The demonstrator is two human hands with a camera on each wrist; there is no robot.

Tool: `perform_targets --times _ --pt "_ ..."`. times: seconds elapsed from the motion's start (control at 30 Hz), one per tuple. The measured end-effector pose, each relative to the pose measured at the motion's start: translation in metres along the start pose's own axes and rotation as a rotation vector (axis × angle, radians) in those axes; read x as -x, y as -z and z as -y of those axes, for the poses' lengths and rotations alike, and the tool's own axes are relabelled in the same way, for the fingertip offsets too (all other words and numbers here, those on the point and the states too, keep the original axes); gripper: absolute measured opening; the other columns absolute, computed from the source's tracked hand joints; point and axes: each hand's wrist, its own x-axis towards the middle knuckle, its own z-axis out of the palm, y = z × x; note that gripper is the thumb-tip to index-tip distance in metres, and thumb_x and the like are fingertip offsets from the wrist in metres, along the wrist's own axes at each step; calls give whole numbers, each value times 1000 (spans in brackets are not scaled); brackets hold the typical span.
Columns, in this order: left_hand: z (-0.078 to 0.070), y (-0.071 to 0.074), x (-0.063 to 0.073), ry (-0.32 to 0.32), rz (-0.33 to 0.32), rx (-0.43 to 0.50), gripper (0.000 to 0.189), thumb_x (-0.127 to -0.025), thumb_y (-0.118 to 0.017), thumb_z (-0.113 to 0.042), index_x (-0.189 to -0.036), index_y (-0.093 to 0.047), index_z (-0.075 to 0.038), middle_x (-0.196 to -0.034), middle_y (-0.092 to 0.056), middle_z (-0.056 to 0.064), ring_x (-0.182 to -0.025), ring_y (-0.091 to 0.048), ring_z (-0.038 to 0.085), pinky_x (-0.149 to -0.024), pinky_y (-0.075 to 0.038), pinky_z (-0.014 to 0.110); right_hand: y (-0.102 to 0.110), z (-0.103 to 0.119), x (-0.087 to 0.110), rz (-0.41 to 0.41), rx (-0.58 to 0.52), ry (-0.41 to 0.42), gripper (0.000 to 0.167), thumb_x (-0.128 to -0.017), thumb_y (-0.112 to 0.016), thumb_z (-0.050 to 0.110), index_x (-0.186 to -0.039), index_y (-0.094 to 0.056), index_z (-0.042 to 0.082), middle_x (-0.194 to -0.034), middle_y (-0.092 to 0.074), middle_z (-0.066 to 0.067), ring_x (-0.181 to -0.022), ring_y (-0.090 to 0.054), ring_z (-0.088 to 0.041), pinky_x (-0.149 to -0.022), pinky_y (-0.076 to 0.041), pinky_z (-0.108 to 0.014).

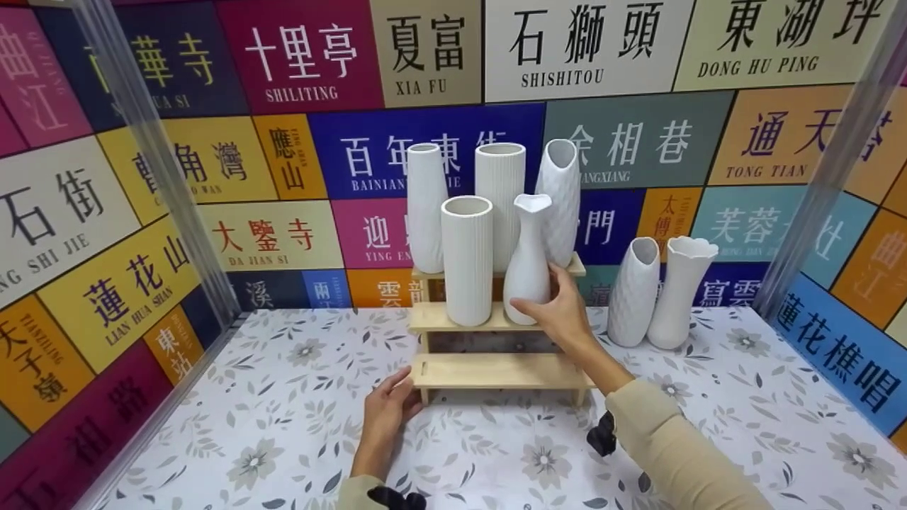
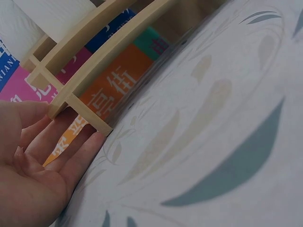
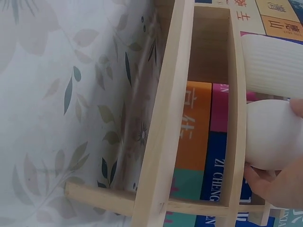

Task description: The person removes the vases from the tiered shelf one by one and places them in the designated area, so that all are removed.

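On the middle step of a tiered wooden stand, my right hand grips a white bottle-shaped vase with a flared, wavy mouth. Thumb and fingers hold its rounded lower body, whose base is right at the step in the right wrist view. To its left stands a ribbed white cylinder vase. My left hand is at the stand's left end, fingers touching the bottom step's end and its leg. Behind, the top step bears a tall smooth vase, another ribbed cylinder and a slant-mouthed textured vase.
Right of the stand, a textured slant-mouthed vase and a scallop-rimmed vase stand close together on the floral tablecloth. Colourful panels with lettering rise behind and at both sides. The stand's bottom step carries no vase.
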Motion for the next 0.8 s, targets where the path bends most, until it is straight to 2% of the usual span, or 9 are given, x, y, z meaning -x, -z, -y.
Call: perform_targets --times 0.37,0.63,0.8 --pt "-2 2 1 -11 27 7 46 -104 -54 -19 -145 -49 2 -140 -57 28 -118 -66 32 -93 -61 38 17 5 9 -41 22 -1 91 -77 -87 23 -152 -37 10 -144 -51 -17 -132 -50 -32 -109 -48 -52" --pt "-1 1 0 -14 31 23 45 -103 -54 -16 -144 -49 4 -139 -57 29 -114 -68 30 -92 -61 37 47 12 19 -79 82 6 94 -78 -87 26 -153 -33 9 -145 -47 -18 -122 -53 -35 -103 -51 -51" --pt "-2 -1 0 -12 18 6 45 -103 -55 -18 -143 -51 3 -139 -57 29 -117 -66 33 -91 -61 37 71 7 29 -109 117 -12 94 -79 -87 28 -153 -33 8 -144 -47 -21 -125 -52 -37 -106 -49 -53"
